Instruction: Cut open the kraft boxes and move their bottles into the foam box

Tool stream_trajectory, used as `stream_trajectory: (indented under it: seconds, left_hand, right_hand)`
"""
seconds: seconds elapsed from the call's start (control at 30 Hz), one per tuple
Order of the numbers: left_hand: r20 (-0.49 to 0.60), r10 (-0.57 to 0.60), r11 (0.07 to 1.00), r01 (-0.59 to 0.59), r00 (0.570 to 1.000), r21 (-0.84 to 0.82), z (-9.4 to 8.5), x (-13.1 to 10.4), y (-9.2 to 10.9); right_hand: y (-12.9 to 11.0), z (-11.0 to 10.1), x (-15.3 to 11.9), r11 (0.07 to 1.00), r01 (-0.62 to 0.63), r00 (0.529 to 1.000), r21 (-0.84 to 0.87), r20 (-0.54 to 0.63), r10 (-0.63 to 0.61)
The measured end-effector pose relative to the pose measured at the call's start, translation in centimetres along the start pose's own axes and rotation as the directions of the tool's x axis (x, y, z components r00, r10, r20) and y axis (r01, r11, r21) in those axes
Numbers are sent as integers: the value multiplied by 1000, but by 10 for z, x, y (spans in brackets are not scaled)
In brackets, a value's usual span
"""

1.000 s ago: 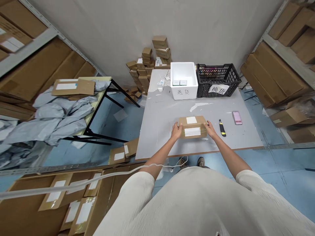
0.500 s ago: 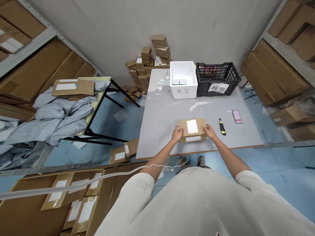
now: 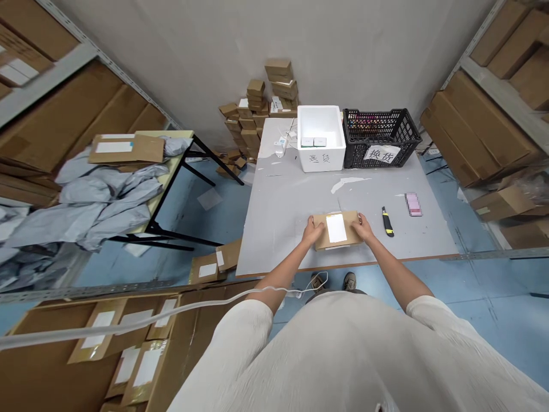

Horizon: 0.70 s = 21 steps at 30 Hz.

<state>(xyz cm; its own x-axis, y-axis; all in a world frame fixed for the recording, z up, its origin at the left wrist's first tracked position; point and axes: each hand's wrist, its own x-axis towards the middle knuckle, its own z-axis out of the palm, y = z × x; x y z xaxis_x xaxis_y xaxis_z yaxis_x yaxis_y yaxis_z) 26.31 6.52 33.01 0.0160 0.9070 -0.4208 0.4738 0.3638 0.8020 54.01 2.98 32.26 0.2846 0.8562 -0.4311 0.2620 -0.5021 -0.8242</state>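
A small brown cardboard box (image 3: 349, 233) with a white label on its top is held between my two hands near the front edge of the grey table (image 3: 274, 229). My left hand (image 3: 313, 231) grips its left end, thumb over the top. On the opposite end my right hand (image 3: 363, 227) is closed in the same way. The underside of the box is hidden, so I cannot tell whether it rests on the tabletop. To the right of my right hand lies a black and yellow utility knife (image 3: 387, 222).
A white foam box (image 3: 321, 160) with small packs inside and a black plastic crate (image 3: 380, 154) stand at the back. Right of the knife is a pink, blurred-out item (image 3: 413, 204). Grey mailing bags (image 3: 107, 200) cover a side table. A white cable (image 3: 184, 309) crosses the lower left.
The box has tilted: its top label shows larger, and the label on its near side is now mostly out of sight. Both thumbs have come over the top.
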Motion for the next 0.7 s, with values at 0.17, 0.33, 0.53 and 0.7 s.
stream_trajectory:
  seconds: [0.17,0.33,0.53,0.7]
  left_hand:
    - [-2,-19,998,19,1000,-58,-4,-4,17]
    - [-94,56,995,-64,994,-81,-9,-2,38]
    - [-128,62,996,-69,990,-53,-7,-3,31]
    - [-102,3,999,2,995,53,-3,-2,12]
  right_hand:
    - [-15,-1,-4,999,31,996,30,-86,-28]
    - [-36,-9,0,989,127,982,73,-149,-115]
    - [-21,-14,3,994,106,981,11,-162,-103]
    - [6,-16,4,990,75,990,-117,-108,-88]
